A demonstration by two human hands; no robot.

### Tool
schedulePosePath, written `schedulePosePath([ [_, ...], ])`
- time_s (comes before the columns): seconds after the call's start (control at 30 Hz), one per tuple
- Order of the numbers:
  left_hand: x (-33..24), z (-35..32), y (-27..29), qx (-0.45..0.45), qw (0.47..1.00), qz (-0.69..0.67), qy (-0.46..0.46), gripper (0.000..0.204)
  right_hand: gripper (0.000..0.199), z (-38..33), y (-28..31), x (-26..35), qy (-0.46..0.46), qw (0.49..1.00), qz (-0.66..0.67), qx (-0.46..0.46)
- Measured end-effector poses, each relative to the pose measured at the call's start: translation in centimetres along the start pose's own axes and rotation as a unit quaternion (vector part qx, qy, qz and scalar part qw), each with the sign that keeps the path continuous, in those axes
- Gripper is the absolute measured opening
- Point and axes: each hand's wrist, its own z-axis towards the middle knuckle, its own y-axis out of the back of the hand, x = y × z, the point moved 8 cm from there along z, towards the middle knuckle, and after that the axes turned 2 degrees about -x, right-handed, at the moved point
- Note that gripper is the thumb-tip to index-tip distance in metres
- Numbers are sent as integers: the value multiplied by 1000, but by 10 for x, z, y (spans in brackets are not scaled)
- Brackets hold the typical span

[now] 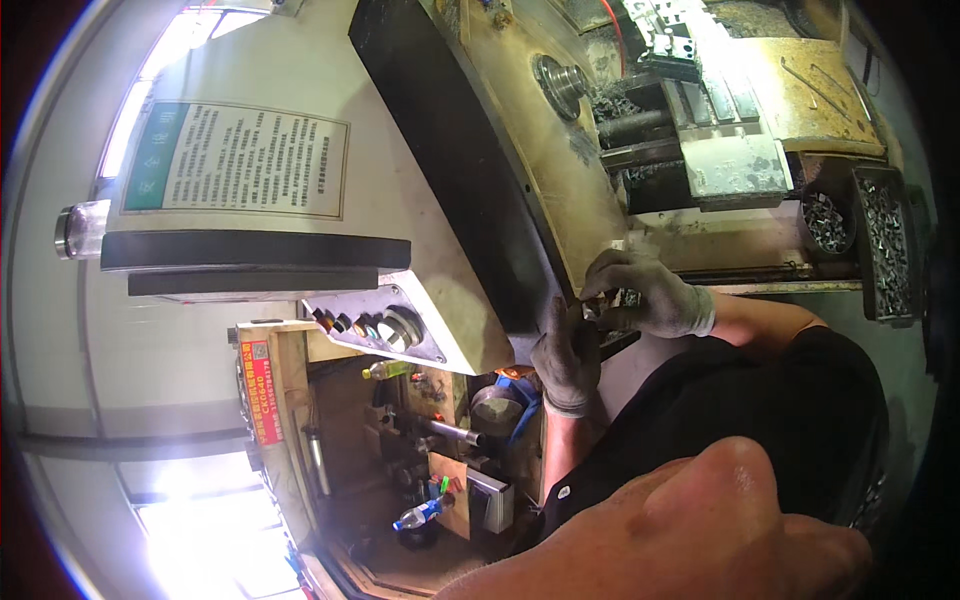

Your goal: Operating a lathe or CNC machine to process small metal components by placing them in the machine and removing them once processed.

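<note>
Grey work gloves cover both my hands, which meet at the lower corner of the machine's black-edged front panel [500,220]. My right hand [645,295] bends its fingers and thumb around a small shiny metal part [592,311]. Close against it from below left, my left hand [568,365] has its fingers raised beside the same part. How its fingertips grip is partly hidden. Up and beyond my hands, a round metal spindle nose [563,87] sticks out of the machine's wall. To its right lies the tool slide [738,165], strewn with metal chips.
At right, a round tub [828,220] and a long tray [885,245] hold many small metal pieces. Hex keys [815,85] lie on a yellowish plate. A control panel [400,328] with knob and buttons juts out at left. Below are bottles [415,515] and a metal box [492,500].
</note>
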Motion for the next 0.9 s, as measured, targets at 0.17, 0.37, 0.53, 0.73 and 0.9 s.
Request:
schedulePosePath([
  [0.17, 9, -3, -2, 15, 998, -20, 63, 72, 27, 9, 0, 8, 99, 994, -23, 41],
  [0.37, 25, -15, -6, -87, 990, -58, 96, 77, 25, 28, 7, -5, 130, 990, 26, 43],
  [0.53, 27, -15, 2, -133, 977, -116, 122, 66, 24, 60, 73, -127, -122, 961, 181, -172],
  [0.73, 23, -8, 3, -118, 983, -67, 120, 47, 35, 105, 197, -304, -188, 867, 107, -450],
  [0.9, 22, -10, 8, -134, 984, -39, 109, 39, 38, 131, 236, -391, -230, 861, -89, -445],
])
